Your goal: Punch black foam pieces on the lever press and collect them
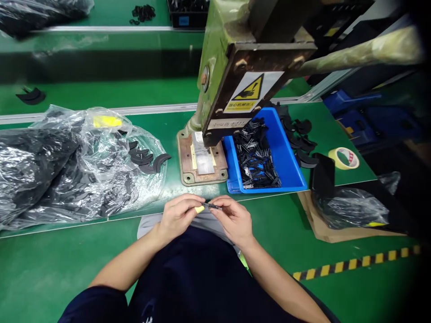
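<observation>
Between my two hands, just off the front edge of the green table, is a small thin black plastic part [211, 205]. My left hand [180, 215] pinches its left end, and a bit of yellow shows at the thumb or a finger. The fingers of my right hand [233, 220] are closed on the right end. Beyond the hands stands a green hand press [218, 76], its metal base plate [188, 177] bolted on the table. To the right of the press, a blue bin [286, 157] holds many thin black parts [252, 152].
Clear plastic bags [97, 166] of black curved pieces cover the left of the table. More curved black pieces [303, 143] lie right of the bin, near a tape roll [343, 158]. The press lever [363, 54] reaches out to the right. A cardboard box [323, 224] stands below.
</observation>
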A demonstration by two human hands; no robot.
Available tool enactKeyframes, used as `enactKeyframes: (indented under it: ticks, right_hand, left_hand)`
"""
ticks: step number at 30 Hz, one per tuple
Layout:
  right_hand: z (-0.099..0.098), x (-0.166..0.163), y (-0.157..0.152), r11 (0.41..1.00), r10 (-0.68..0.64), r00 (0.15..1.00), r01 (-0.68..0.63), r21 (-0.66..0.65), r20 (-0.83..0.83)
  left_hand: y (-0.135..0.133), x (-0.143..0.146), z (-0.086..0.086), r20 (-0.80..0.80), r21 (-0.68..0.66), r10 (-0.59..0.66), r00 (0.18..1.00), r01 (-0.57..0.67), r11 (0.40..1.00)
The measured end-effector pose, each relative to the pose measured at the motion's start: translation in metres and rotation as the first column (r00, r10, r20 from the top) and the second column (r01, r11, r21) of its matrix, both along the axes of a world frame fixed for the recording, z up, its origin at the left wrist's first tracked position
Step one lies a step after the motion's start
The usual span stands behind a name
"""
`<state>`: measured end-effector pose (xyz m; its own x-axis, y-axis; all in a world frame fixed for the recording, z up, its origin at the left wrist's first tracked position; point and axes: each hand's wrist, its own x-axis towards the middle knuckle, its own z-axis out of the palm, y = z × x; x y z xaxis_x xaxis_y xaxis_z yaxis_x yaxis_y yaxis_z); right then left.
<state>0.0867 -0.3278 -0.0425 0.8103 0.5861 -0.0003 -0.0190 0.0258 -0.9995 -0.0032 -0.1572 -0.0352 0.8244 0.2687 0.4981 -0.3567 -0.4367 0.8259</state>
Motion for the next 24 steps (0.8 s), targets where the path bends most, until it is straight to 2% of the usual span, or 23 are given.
enactKeyframes:
  ticks: [5, 9, 11, 14, 18, 20, 21, 24]
  right_hand:
    - [0.006, 0.002, 0.013, 0.986, 0.112, 0.952, -0.07, 0.152, -0.286]
    - [0.017, 0.008, 0.013, 0.951, 0.294, 0.81, -0.197, 0.237, -0.507]
    - [0.021, 0.011, 0.012, 0.922, 0.387, 0.713, -0.277, 0.272, -0.584]
    - [0.021, 0.011, 0.014, 0.88, 0.473, 0.584, -0.349, 0.321, -0.66]
    - [0.017, 0.009, 0.018, 0.866, 0.492, 0.489, -0.361, 0.346, -0.721]
    - [0.017, 0.01, 0.017, 0.885, 0.458, 0.496, -0.332, 0.326, -0.738]
    - [0.019, 0.012, 0.015, 0.898, 0.434, 0.515, -0.311, 0.311, -0.739]
    - [0.031, 0.017, 0.005, 0.925, 0.379, 0.587, -0.253, 0.283, -0.715]
  left_hand:
    - [0.0, -0.004, 0.007, 0.001, 0.087, -0.035, 0.999, 0.035, 0.996]
    - [0.012, -0.006, 0.02, -0.057, 0.091, -0.024, 0.998, 0.029, 0.995]
    - [0.019, -0.004, 0.027, -0.066, 0.073, -0.092, 0.994, 0.097, 0.993]
    - [0.026, 0.001, 0.036, -0.067, 0.099, -0.265, 0.962, 0.271, 0.957]
    - [0.027, 0.006, 0.044, -0.076, 0.168, -0.348, 0.934, 0.356, 0.919]
    - [0.029, 0.011, 0.046, -0.087, 0.224, -0.301, 0.95, 0.313, 0.923]
    - [0.031, 0.017, 0.046, -0.086, 0.263, -0.232, 0.969, 0.247, 0.933]
    - [0.044, 0.043, 0.037, -0.062, 0.39, 0.069, 0.996, -0.039, 0.92]
